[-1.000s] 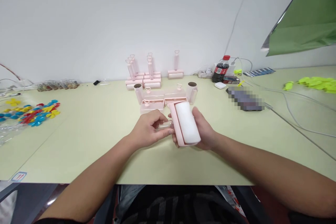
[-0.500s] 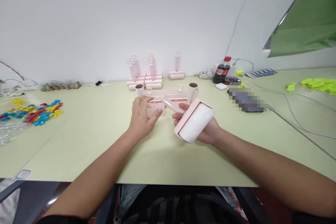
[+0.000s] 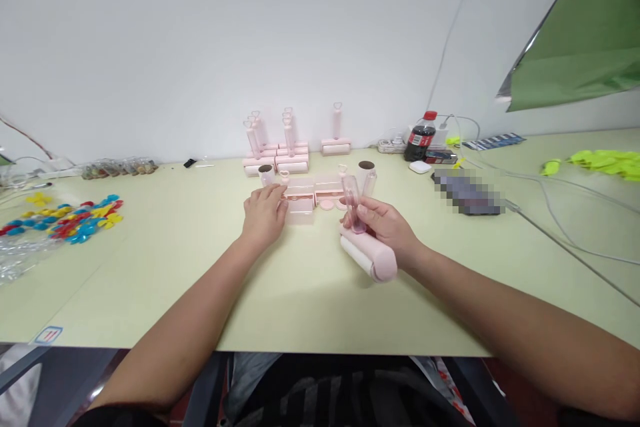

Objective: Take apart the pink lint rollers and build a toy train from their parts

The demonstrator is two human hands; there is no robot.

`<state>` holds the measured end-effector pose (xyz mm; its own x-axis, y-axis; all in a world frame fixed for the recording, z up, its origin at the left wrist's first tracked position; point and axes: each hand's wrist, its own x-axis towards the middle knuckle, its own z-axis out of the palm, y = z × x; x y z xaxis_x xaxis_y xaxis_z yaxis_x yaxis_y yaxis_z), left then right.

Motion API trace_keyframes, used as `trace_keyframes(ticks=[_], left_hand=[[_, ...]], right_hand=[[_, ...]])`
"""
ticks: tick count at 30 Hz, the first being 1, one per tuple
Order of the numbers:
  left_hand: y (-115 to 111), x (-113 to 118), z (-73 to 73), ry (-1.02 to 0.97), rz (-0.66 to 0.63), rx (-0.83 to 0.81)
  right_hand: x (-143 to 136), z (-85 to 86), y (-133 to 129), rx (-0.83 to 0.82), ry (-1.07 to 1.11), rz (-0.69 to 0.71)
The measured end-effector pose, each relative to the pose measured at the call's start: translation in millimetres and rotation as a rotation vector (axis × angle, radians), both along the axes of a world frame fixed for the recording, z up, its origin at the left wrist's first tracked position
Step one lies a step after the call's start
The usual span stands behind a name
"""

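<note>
My right hand (image 3: 390, 230) is closed round a pink lint roller (image 3: 373, 257) where its clear pink handle meets the head. The handle points up and the white sheet roll faces down and left. My left hand (image 3: 265, 213) rests palm down on the table, its fingers loosely stretched and the tips partly out of sight. Just beyond it stand a white paper roll (image 3: 267, 177) and a small heart-shaped loop (image 3: 285, 175). To its right lie pink lint roller heads (image 3: 300, 196), a clear cover (image 3: 301, 215) and round pink caps (image 3: 327, 205).
Several assembled lint rollers (image 3: 293, 161) stand against the wall, with a lone one (image 3: 337, 145) to their right. Another paper roll (image 3: 365, 175) is behind my right hand. Further right are a cola bottle (image 3: 421, 139), a phone (image 3: 467, 193) and cables. Colourful plastic pieces (image 3: 80, 220) lie left.
The lint roller in my right hand has turned, its handle swinging upright and its white roll from facing me to facing down. My left hand has drawn slightly left, its thumb moving in.
</note>
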<state>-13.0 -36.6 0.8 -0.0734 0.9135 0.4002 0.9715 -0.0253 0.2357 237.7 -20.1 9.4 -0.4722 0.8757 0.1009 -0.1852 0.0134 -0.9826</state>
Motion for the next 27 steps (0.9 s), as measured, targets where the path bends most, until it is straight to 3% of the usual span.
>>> trace_keyframes(ticks=[9,13,15,17,21,27], left_hand=[[-1,-1,4.9,-0.073,0.001,0.040],[-8,7,10.5,-0.603,-0.173,0.131],[-16,16,12.5,-0.897,-0.289,0.083],[-26,26,12.5,-1.043,-0.416,-0.015],[-40,42,6.8,-1.039,-0.580,-0.204],[-45,47,0.2,-0.978,-0.626,-0.300]], right_hand=[[3,-3.2,-8,0.527,-0.276,-0.095],[5,4.9,-15,0.870,-0.485,-0.110],[6,8.4,-18,0.999,-0.603,-0.081],[6,9.6,-18,1.088,-0.761,-0.057],[5,8.7,-17,1.123,-1.024,-0.027],[1,10.1,-19,1.056,-1.208,0.012]])
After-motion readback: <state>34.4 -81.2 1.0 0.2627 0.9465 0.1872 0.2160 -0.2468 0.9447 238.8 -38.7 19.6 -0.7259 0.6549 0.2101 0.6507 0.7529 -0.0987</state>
